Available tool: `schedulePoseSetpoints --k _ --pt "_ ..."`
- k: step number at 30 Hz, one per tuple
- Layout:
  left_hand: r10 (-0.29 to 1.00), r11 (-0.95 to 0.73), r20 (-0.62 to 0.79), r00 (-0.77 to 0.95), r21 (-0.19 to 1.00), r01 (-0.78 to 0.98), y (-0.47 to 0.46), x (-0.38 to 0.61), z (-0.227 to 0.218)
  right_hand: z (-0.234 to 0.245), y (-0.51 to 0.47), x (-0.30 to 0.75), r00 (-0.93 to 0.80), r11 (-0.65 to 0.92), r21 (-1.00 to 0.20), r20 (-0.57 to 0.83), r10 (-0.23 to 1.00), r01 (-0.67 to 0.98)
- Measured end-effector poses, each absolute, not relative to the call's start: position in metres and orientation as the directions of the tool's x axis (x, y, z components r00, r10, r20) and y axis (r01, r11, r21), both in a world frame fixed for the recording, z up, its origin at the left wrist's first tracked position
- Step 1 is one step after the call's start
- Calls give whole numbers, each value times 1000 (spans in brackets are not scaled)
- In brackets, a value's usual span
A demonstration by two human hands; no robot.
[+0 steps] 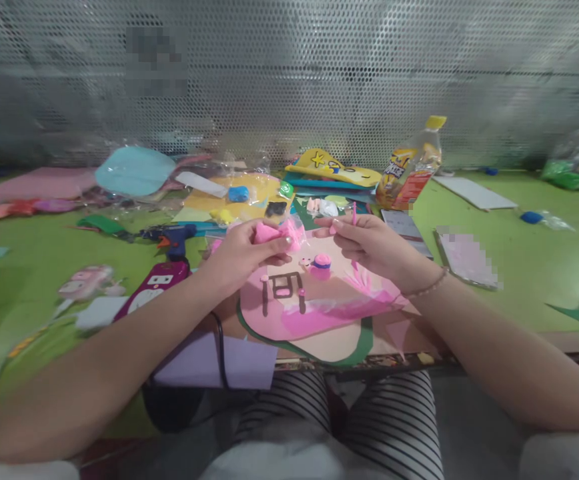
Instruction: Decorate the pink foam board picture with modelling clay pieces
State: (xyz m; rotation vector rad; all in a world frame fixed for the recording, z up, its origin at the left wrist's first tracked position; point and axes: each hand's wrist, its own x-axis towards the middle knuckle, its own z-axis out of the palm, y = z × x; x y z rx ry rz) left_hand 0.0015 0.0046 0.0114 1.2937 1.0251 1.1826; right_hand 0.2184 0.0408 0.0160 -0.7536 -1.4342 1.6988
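My left hand (249, 252) is closed on a lump of pink clay in a clear wrapper (275, 233), held above the table. My right hand (369, 243) pinches a thin pink stick tool (354, 213), its tip pointing up, close to the clay. Below both hands lies a pink fan-shaped craft board (319, 313) with a green rim. On it sit a small pink clay figure with a blue band (321, 263) and dark clay strips shaped like a small frame (283, 287).
A blue glue gun (172, 238) lies left of my hands. A plastic bottle with a yellow cap (412, 167) leans at the back right. Foam sheets, bagged clay pieces (238, 194) and a phone (467, 259) lie on the green table (519, 280). A perforated metal screen closes the back.
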Motion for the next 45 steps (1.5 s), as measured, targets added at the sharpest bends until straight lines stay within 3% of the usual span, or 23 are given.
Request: schedulePoseSetpoints --k 9,14,21,28,38,45 --pt "987 -84 89 134 996 -42 5 0 12 13 40 219 -543 -137 -957 26 839 -257" --pt "987 -52 56 148 998 -32 6 0 10 14 39 217 -542 -109 -971 24 840 -212" --pt "983 8 -3 183 1000 -24 -1 7 14 10 31 214 -459 276 -960 228 859 38" --pt "979 10 -7 202 1000 -14 -4 9 15 10 22 214 -463 654 -692 491 737 306" --pt "973 4 -11 232 1000 30 -3 7 15 10 15 209 -542 795 -479 583 606 373" --pt "965 17 -51 256 991 132 -3 8 12 8 18 209 -597 786 -501 522 609 363"
